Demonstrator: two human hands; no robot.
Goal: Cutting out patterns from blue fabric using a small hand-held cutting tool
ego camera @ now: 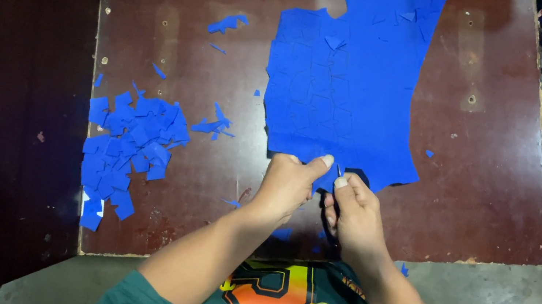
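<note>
Two bare hands meet at the near edge of the dark brown bench (484, 204), over the lower margin of a large blue sheet (350, 84) that runs from the far edge down the middle of the top. The left hand (287, 181) is curled, thumb pressed on the sheet's near edge, pinching it. The right hand (353, 211) is closed around a slim tool whose pale tip shows just beside the left thumb; what kind of tool it is cannot be told. A heap of small blue cut squares (128, 142) lies near the left edge, well apart from the hands, with loose blue scraps (228, 22) scattered toward the far left corner.
</note>
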